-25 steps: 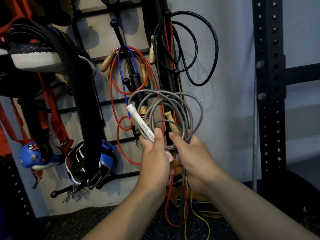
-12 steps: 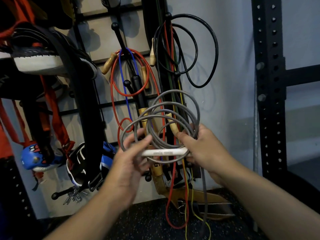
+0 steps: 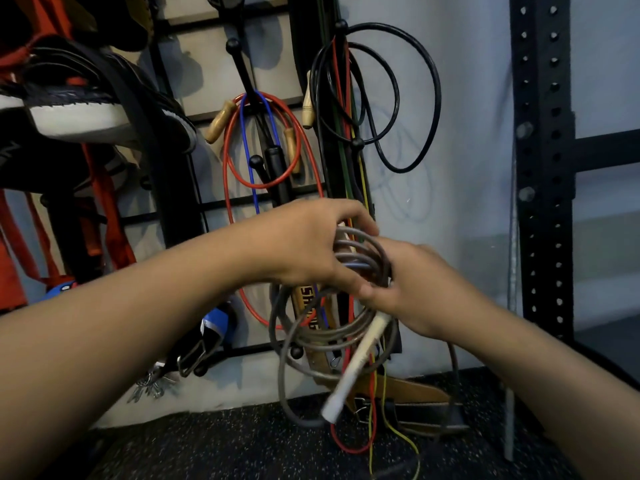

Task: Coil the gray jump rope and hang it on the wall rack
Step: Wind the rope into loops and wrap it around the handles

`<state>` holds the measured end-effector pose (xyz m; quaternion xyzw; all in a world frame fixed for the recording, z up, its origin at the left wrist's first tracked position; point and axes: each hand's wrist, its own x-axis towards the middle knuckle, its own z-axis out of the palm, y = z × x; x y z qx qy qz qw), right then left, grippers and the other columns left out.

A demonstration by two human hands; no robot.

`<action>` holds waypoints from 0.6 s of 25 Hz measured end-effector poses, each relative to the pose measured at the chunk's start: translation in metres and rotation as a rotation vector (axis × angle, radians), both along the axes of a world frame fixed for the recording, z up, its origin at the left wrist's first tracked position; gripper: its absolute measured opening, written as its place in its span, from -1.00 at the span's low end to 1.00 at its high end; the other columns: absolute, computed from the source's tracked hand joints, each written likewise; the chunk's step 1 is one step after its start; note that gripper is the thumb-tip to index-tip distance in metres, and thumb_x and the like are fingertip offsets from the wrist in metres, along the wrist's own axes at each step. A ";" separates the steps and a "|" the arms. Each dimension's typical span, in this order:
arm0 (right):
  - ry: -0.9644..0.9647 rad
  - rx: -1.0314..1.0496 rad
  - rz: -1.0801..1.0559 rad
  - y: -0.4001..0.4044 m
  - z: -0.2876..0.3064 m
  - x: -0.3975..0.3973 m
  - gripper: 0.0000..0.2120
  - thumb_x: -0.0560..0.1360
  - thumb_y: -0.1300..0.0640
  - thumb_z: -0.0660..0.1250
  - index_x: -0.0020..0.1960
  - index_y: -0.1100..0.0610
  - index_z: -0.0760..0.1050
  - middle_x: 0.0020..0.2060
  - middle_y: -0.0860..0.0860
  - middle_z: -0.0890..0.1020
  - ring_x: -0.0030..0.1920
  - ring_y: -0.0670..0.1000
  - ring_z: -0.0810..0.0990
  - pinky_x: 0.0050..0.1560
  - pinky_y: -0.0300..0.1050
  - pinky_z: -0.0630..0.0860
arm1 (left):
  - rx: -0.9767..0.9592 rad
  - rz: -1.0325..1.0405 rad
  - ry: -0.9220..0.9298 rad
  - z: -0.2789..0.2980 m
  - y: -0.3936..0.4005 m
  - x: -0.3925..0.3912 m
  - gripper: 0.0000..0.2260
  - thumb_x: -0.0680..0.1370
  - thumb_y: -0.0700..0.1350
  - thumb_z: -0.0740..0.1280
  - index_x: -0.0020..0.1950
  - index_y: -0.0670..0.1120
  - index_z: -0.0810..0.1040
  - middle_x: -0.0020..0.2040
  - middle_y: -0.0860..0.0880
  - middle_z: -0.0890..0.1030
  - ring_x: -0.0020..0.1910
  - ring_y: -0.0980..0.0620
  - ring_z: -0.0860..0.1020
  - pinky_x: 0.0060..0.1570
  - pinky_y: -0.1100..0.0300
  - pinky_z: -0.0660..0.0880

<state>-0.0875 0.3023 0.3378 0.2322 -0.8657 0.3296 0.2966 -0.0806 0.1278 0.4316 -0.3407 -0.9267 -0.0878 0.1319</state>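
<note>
— In front of the wall rack (image 3: 221, 202), was the gray jump rope (image 3: 311, 337) coiled?

— I judged it nearly so. Left hand (image 3: 304, 247) and right hand (image 3: 412, 289) each had a grip pinching the loops at twelve o'clock; one white handle (image 3: 356, 365) dangled toward six.

— And next?

— It needed a free peg (image 3: 232, 45). I counted four visible, two wooden handles.

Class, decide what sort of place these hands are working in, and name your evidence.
Probably a gym storage corner: red jump rope with wooden handles hanging on a wall rack, perforated black steel upright, speckled rubber floor.
</note>
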 end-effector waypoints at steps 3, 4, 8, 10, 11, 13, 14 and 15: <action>0.026 -0.132 0.011 0.008 0.001 0.005 -0.64 0.33 0.10 0.60 -0.09 -0.13 0.44 -0.31 -0.01 0.68 -0.29 -0.12 0.65 -0.37 -0.22 0.54 | 0.184 0.041 -0.288 -0.014 -0.002 -0.008 -0.48 0.32 -0.06 0.69 0.22 0.01 0.60 -0.01 0.00 0.75 -0.06 0.02 0.72 0.06 0.03 0.68; 0.042 -0.171 0.016 0.010 0.002 0.007 -0.61 0.30 0.14 0.59 -0.08 -0.13 0.43 -0.29 0.03 0.66 -0.34 -0.04 0.64 -0.40 -0.14 0.56 | 0.226 0.019 -0.401 -0.021 -0.007 -0.010 -0.57 0.36 -0.10 0.66 0.17 -0.04 0.64 -0.06 -0.04 0.77 -0.10 -0.01 0.72 0.03 0.03 0.68; 0.183 -0.203 0.060 0.006 0.005 0.013 -0.58 0.28 0.10 0.61 -0.02 -0.09 0.44 -0.22 0.05 0.51 -0.35 0.12 0.57 -0.43 0.00 0.54 | 0.464 -0.139 -0.717 -0.048 -0.021 -0.017 -0.81 0.56 -0.20 0.50 0.14 -0.19 0.64 -0.26 -0.11 0.67 -0.33 -0.02 0.58 -0.20 0.10 0.63; 0.167 -0.266 0.147 0.006 0.007 0.015 -0.60 0.27 -0.04 0.59 -0.03 -0.03 0.46 -0.22 0.15 0.49 -0.30 0.24 0.57 -0.38 0.13 0.57 | 0.577 -0.177 -0.773 -0.058 -0.020 -0.015 -0.80 0.54 -0.20 0.52 0.14 -0.20 0.65 -0.32 -0.09 0.62 -0.44 0.06 0.50 -0.27 0.16 0.62; 0.158 -0.281 0.186 0.006 0.007 0.016 -0.60 0.27 -0.07 0.59 -0.04 0.01 0.47 -0.23 0.17 0.49 -0.30 0.26 0.56 -0.37 0.17 0.56 | 0.614 -0.163 -0.779 -0.063 -0.018 -0.014 -0.79 0.50 -0.18 0.56 0.10 -0.19 0.68 -0.35 -0.07 0.60 -0.45 0.08 0.49 -0.34 0.19 0.59; 0.183 -0.238 0.210 0.006 0.006 0.016 -0.65 0.30 -0.02 0.60 -0.11 0.05 0.47 -0.33 0.07 0.47 -0.37 0.09 0.50 -0.40 0.05 0.51 | 0.657 -0.117 -0.737 -0.073 -0.011 -0.011 -0.79 0.41 -0.12 0.65 -0.03 -0.11 0.72 -0.41 -0.02 0.53 -0.49 0.10 0.46 -0.46 0.23 0.47; 0.193 -0.202 0.207 0.005 0.006 0.015 -0.68 0.32 0.04 0.60 -0.14 0.06 0.47 -0.38 -0.03 0.44 -0.40 -0.04 0.44 -0.41 -0.11 0.45 | 0.683 -0.092 -0.700 -0.078 -0.008 -0.011 -0.78 0.37 -0.08 0.67 -0.08 -0.10 0.73 -0.44 0.00 0.50 -0.52 0.11 0.43 -0.50 0.23 0.41; 0.191 -0.169 0.199 0.004 0.006 0.015 -0.70 0.33 0.09 0.61 -0.18 0.06 0.47 -0.41 -0.10 0.42 -0.40 -0.11 0.40 -0.39 -0.23 0.39 | 0.714 -0.069 -0.667 -0.081 -0.007 -0.011 -0.80 0.35 -0.06 0.68 -0.12 -0.07 0.74 -0.47 0.03 0.47 -0.55 0.12 0.39 -0.54 0.25 0.36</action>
